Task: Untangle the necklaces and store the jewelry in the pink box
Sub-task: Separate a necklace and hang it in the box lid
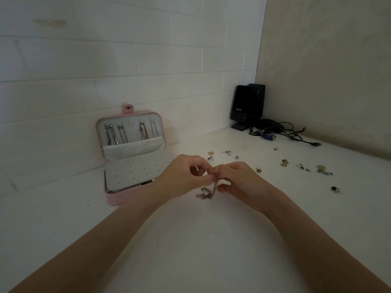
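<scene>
My left hand point(184, 176) and my right hand point(237, 178) meet above the white table, fingertips pinching the top of a silver chain necklace point(206, 192). The chain hangs down from my fingers and its lower end lies bunched on the table. The pink box point(114, 198) stands open to the left against the wall. Several chains point(127, 133) hang from hooks in its upright lid above a white pocket. A white perforated earring panel point(135, 171) covers its base.
Small earrings and studs point(226, 154) lie scattered on the table point(201, 240) behind my hands, with more small jewelry pieces point(306, 167) to the right. Black speakers point(247, 105) and a tangle of black cables point(281, 132) fill the back right corner.
</scene>
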Tool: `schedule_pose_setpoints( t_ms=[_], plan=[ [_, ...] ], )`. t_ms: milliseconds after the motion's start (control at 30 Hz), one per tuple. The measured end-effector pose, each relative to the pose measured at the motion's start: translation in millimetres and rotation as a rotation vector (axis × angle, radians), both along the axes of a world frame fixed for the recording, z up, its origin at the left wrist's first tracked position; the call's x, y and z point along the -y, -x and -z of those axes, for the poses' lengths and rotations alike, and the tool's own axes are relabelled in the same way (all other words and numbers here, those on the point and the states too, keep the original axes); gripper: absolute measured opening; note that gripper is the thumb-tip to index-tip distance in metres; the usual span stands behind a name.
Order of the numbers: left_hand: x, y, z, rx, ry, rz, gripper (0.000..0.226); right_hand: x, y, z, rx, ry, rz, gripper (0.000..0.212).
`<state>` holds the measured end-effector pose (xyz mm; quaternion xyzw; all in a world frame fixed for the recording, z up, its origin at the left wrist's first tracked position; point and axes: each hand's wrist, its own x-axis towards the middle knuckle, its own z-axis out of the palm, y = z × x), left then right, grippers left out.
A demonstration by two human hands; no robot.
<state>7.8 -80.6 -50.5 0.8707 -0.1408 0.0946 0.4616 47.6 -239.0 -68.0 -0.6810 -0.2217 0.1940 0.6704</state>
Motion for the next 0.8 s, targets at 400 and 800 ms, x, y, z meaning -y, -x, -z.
schedule_pose_setpoints(
  t_ms=[400, 800],
  plan=[
    [12, -3, 7, 0.282, 0.083, -0.103, 0.007, -13, 4, -2, -0.155, -0.265, 0.165, 0.022],
    [27, -1, 2, -0.08, 0.577, -0.212, 0.021, -25, 13, -2, 0.194, -0.205, 0.479, 0.027]
  ],
)
